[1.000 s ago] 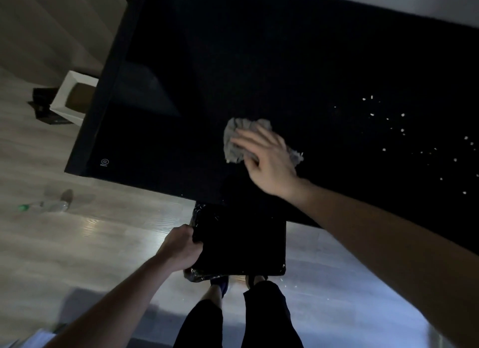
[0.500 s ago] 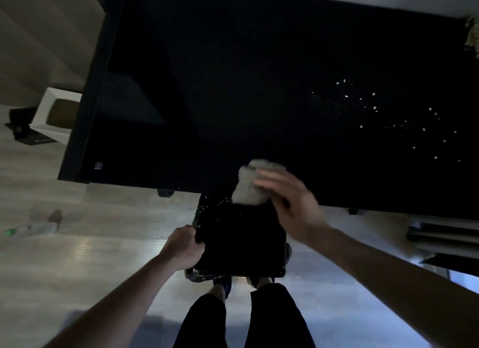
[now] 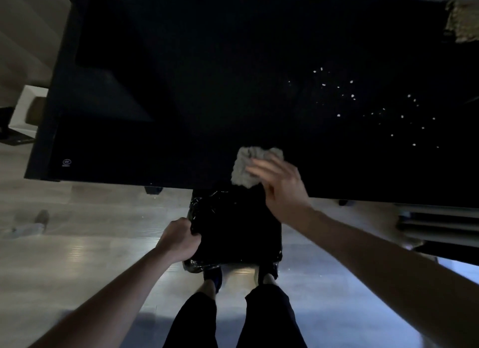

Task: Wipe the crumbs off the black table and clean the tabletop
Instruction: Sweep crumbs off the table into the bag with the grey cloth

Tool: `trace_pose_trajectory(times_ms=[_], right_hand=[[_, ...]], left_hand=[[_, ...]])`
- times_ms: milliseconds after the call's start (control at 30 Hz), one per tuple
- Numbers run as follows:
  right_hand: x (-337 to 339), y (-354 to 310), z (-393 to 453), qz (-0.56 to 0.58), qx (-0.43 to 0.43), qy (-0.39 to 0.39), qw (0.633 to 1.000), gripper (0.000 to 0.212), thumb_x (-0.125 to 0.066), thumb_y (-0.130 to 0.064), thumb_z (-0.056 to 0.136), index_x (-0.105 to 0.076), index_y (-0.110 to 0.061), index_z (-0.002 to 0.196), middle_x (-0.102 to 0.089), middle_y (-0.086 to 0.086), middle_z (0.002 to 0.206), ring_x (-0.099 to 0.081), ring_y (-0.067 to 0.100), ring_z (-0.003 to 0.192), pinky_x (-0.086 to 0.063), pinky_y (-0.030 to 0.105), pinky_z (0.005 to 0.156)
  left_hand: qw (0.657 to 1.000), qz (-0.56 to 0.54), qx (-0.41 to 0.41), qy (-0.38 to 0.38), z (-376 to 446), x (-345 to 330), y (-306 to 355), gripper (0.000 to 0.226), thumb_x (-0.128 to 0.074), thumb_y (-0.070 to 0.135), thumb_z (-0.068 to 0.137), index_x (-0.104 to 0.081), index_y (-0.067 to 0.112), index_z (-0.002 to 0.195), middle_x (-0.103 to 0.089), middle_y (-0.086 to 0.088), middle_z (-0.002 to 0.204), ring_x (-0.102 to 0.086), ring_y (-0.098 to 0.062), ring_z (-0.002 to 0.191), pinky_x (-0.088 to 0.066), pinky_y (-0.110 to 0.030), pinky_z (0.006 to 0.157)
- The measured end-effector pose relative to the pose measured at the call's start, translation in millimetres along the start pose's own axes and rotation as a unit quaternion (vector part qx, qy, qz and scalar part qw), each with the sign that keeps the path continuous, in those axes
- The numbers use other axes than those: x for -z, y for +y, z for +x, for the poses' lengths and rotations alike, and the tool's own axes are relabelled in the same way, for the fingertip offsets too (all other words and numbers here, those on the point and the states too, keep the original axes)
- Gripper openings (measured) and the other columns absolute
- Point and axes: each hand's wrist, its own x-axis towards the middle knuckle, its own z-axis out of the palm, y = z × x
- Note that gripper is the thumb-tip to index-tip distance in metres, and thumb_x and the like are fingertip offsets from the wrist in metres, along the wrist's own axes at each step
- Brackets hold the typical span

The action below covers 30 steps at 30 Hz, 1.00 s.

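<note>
The black table (image 3: 207, 88) fills the upper view. White crumbs (image 3: 363, 106) lie scattered on its right part. A crumpled grey cloth (image 3: 246, 166) lies at the table's near edge, and my right hand (image 3: 282, 187) presses on it with fingers spread flat. Just below the edge sits a black bin (image 3: 238, 231) lined with a shiny black bag. My left hand (image 3: 181, 238) grips the bin's left rim and holds it against the table edge.
A pale wooden floor (image 3: 90, 231) lies under the table. A white box (image 3: 23, 109) stands on the floor at far left, and a plastic bottle (image 3: 31, 226) lies nearby. A yellowish textured thing (image 3: 461, 21) sits at the top right corner. My legs and shoes are below the bin.
My right hand dragged the cloth from the table's middle to its near edge above the bin, then moved it back a little onto the tabletop. My left hand kept its grip on the bin.
</note>
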Motion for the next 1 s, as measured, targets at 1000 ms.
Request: trace_pose_trajectory(times_ms=[1000], right_hand=[[98.2, 186.0, 182.5, -0.045, -0.164, 0.05, 0.984, 0.058, -0.04, -0.019, 0.102, -0.039, -0.025, 0.16, -0.033, -0.004, 0.168, -0.017, 0.024, 0.16, -0.011, 0.044, 0.131]], left_hand=[[0.996, -0.05, 0.056, 0.037, -5.9, -88.8, 120.7, 0.031, -0.056, 0.012, 0.079, -0.041, 0.015, 0.051, -0.047, 0.004, 0.045, -0.041, -0.012, 0.04, -0.029, -0.025, 0.041]])
